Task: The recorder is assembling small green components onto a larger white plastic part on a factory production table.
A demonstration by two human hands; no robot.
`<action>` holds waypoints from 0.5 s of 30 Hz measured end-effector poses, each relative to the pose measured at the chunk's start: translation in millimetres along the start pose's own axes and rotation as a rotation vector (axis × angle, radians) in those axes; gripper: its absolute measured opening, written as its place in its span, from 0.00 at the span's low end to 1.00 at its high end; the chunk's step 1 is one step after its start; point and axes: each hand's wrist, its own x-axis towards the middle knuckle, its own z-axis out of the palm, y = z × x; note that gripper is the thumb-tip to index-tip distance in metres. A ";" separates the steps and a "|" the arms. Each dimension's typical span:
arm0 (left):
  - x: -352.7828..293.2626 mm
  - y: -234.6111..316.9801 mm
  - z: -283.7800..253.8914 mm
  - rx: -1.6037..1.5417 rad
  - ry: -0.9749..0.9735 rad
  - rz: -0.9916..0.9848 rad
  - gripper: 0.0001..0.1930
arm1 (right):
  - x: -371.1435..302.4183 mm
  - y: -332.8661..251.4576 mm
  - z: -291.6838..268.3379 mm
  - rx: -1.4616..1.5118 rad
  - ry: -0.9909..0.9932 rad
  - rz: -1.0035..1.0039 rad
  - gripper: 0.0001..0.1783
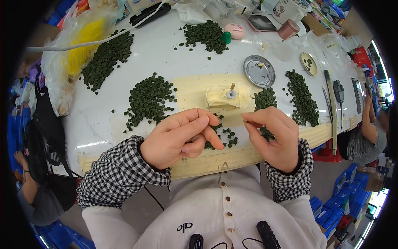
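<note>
My left hand is closed, thumb laid along its bent index finger; anything in its grip is hidden. To its right, my right hand pinches thumb and index together at the tips, and whatever they hold is too small to make out. The hands are apart, above the table's near edge. Between and below them lie scattered small dark green pieces. Just beyond is a block wrapped in yellowish tape with a short peg standing upright in it. A pile of the green pieces sits beside my left hand.
More green piles lie at the far left, back middle and right. A round metal lid is beyond my right hand. Plastic bags crowd the left edge; a screwdriver lies right. Other people sit at both sides.
</note>
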 end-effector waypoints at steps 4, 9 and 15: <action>-1.1 -1.7 -5.8 0.036 -0.029 -0.039 0.13 | 6.7 -6.1 5.0 0.187 -0.037 0.002 0.11; -0.9 -0.6 -2.7 0.034 0.010 -0.021 0.14 | 6.7 2.4 17.9 0.480 -0.070 0.130 0.09; -0.1 -1.3 -2.7 -0.002 -0.003 0.033 0.12 | 3.0 5.9 20.5 0.729 -0.078 0.321 0.11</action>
